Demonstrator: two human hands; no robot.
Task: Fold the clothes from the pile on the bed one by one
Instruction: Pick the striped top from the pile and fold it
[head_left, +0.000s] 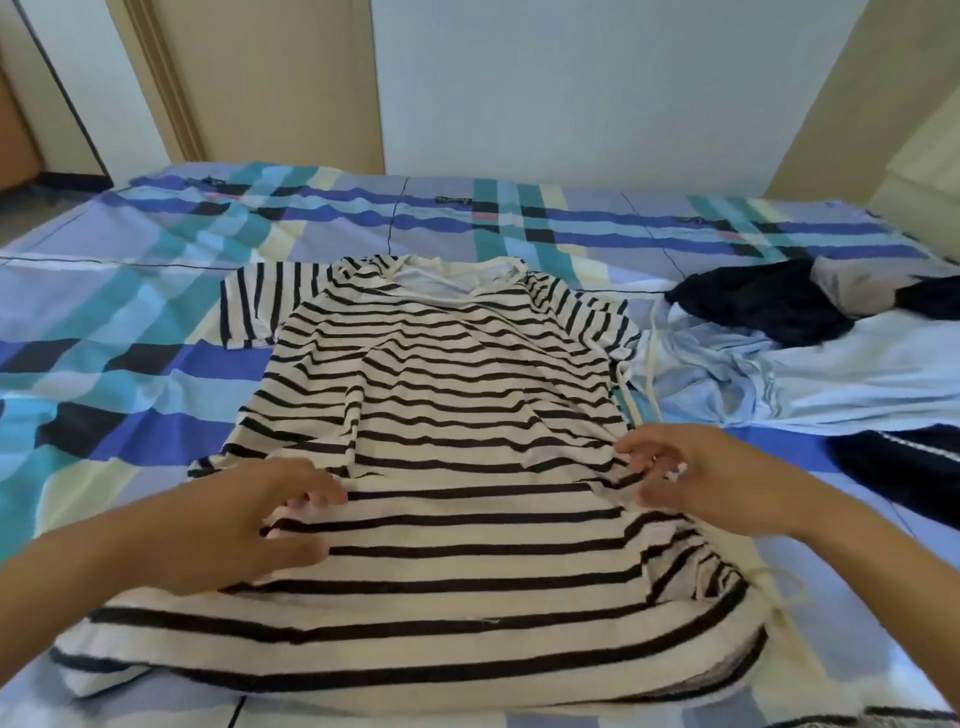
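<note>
A white garment with black stripes (447, 415) lies spread on the bed, collar away from me, hem near me, with wrinkles through its middle. My left hand (244, 525) rests on its left side, fingers spread and lightly bent on the cloth. At the garment's right edge, my right hand (696, 473) has loosely curled fingers touching the fabric; no fold is gripped that I can see. A pile of clothes (810, 353) sits to the right: light blue cloth with dark navy and grey pieces on top.
The bed carries a blue, teal and cream plaid sheet (130, 322). Another dark garment (904, 467) lies at the right edge. A white wall and beige door frames stand behind the bed. More striped cloth shows at the bottom right corner.
</note>
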